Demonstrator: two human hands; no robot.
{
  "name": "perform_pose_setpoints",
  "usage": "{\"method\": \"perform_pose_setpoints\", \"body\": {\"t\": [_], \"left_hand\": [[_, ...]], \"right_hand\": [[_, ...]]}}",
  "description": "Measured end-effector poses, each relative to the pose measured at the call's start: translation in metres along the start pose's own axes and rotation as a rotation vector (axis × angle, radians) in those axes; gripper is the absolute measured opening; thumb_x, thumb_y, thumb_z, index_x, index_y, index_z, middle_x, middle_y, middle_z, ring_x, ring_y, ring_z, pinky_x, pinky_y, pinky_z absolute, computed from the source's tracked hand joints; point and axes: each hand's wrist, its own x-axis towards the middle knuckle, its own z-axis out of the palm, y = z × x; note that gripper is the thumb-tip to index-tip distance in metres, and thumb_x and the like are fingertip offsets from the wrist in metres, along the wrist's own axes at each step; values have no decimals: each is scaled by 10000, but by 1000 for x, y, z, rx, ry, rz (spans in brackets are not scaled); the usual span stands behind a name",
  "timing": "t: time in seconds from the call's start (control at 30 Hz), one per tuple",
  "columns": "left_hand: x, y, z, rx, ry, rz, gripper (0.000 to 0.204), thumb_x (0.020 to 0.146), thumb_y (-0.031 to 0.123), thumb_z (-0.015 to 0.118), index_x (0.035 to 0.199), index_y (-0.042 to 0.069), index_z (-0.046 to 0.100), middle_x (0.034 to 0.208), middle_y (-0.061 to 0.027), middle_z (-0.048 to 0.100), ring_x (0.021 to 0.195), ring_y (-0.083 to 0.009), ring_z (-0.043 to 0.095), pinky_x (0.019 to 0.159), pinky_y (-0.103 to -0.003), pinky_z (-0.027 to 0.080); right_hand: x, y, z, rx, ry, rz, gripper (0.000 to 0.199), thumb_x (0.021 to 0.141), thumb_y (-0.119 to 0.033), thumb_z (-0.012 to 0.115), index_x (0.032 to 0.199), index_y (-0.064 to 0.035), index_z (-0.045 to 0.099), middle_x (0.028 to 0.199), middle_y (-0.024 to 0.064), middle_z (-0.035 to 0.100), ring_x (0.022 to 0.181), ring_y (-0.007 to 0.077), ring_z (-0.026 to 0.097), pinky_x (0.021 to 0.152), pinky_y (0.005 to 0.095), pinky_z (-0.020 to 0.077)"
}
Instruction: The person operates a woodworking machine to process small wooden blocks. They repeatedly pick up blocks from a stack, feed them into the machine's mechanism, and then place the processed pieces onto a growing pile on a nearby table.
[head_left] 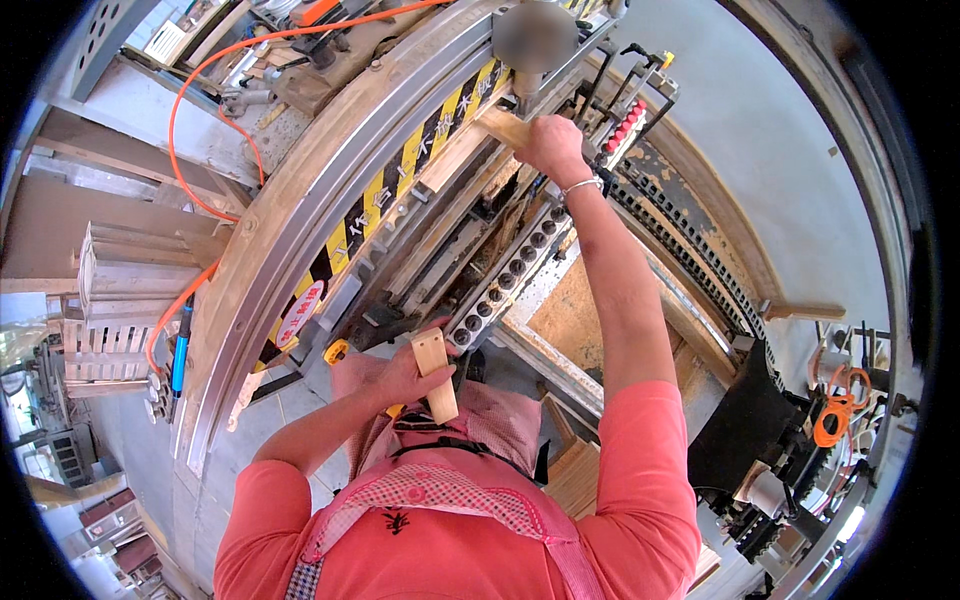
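Observation:
My left hand (403, 379) is closed round a short, pale wooden block (434, 374) in front of my apron. Small round holes show near the block's upper end. With my right arm stretched far forward, my right hand (556, 150) grips the end of another pale wooden piece (503, 128) at the far part of the machine. That piece lies close to a longer wooden strip (455, 160) beside the black-and-yellow striped band (395, 180). Below my right hand runs a metal bar with a row of round dark holes (505, 280).
An orange hose (172, 130) curves along the machine's left side. Stacked wooden slats (135, 260) stand farther left. Under my right forearm is a dusty wooden board (565, 310). Red knobs (625, 125) and metal rods stand beyond my right hand. A coiled orange hose (832, 415) hangs at right.

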Motion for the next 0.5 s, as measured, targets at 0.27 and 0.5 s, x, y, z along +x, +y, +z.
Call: {"method": "perform_pose_setpoints", "body": {"t": [0.27, 0.5], "left_hand": [[0, 3, 2, 39, 25, 56, 238, 776, 120, 660, 988, 58, 574, 1236, -175, 496, 1213, -248, 432, 918, -359, 393], [-1, -2, 2, -21, 10, -10, 239, 773, 139, 657, 979, 59, 565, 1178, -180, 520, 1298, -294, 360, 961, -383, 364]], "right_hand": [[1, -5, 3, 15, 17, 69, 391, 587, -358, 748, 795, -33, 688, 807, 155, 661, 785, 298, 653, 714, 371, 535], [6, -6, 9, 35, 32, 103, 360, 588, -322, 732, 806, -38, 691, 826, 157, 661, 797, 296, 653, 719, 377, 535]]}}
